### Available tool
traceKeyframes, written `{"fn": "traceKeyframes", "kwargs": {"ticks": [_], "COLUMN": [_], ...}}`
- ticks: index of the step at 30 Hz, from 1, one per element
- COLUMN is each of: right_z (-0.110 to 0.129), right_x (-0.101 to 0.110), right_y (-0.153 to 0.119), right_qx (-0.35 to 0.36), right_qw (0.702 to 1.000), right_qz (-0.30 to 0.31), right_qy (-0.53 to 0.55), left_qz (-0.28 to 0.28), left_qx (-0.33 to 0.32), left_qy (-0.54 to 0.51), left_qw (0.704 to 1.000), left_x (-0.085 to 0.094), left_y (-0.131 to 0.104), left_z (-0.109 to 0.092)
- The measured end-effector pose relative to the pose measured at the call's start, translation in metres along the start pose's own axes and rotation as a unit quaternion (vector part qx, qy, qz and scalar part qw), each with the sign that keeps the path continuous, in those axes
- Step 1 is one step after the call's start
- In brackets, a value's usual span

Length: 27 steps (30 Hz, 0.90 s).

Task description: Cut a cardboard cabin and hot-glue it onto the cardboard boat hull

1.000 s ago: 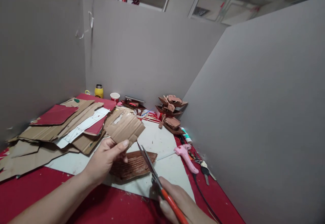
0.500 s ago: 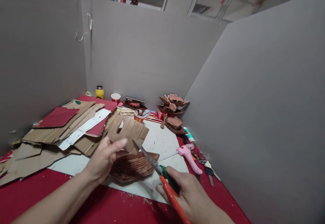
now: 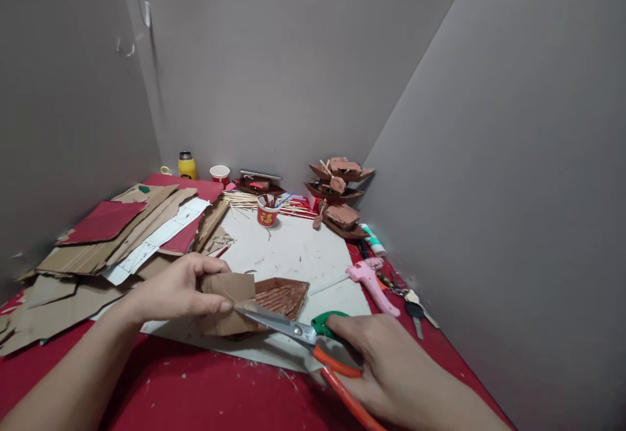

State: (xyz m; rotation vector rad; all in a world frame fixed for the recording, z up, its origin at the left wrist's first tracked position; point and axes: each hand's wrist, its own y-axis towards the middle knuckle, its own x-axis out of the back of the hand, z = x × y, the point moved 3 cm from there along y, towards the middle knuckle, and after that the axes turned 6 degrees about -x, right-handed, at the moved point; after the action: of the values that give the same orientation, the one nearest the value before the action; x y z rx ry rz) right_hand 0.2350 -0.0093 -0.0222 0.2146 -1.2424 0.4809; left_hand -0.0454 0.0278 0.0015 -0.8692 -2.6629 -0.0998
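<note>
My left hand (image 3: 183, 291) pinches a small piece of brown cardboard (image 3: 235, 287) between thumb and fingers, low over the white sheet (image 3: 293, 245). My right hand (image 3: 376, 359) grips scissors (image 3: 298, 331) with green and orange handles. Their blades point left and meet the cardboard beside my left thumb; how far they are apart is hard to tell. Behind and below the cardboard lies a brown ridged boat hull (image 3: 286, 294), partly covered by it. An orange bar reaches from under my right hand to the bottom edge.
Stacked cardboard (image 3: 88, 258) fills the left side. Brown model boats (image 3: 340, 190), a red cup (image 3: 267, 212) and thin sticks (image 3: 239, 199) stand or lie at the back. A pink glue gun (image 3: 374, 284) and keys (image 3: 415, 309) lie right, near the grey partition (image 3: 513, 157).
The view has tilted down. My left hand has brought the cardboard lower and turned it, now over the hull's left part. The scissors have swung flatter, their tips now at the cardboard near my left thumb.
</note>
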Motion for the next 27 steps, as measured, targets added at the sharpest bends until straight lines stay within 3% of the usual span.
{"fn": "traceKeyframes", "kwargs": {"ticks": [4, 9, 13, 20, 27], "right_z": [-0.003, -0.002, -0.002, -0.004, -0.006], "right_x": [-0.001, 0.003, 0.003, 0.001, 0.006], "right_y": [0.003, 0.004, 0.004, 0.003, 0.002], "right_qx": [-0.001, -0.006, -0.001, -0.014, -0.008], "right_qw": [1.0, 0.999, 0.998, 0.997, 0.998], "right_qz": [0.012, 0.003, -0.006, -0.045, -0.042], "right_qy": [0.029, 0.053, 0.063, 0.055, 0.035], "left_qz": [0.026, -0.055, -0.079, -0.189, -0.149], "left_qx": [0.031, 0.01, 0.008, 0.012, 0.007], "left_qy": [-0.047, -0.093, -0.178, -0.207, -0.166], "left_qw": [0.998, 0.994, 0.981, 0.96, 0.975], "left_x": [-0.004, -0.005, -0.01, -0.017, -0.022], "left_y": [0.003, 0.003, 0.001, 0.0, 0.003], "left_z": [0.001, -0.002, -0.005, -0.003, -0.003]}}
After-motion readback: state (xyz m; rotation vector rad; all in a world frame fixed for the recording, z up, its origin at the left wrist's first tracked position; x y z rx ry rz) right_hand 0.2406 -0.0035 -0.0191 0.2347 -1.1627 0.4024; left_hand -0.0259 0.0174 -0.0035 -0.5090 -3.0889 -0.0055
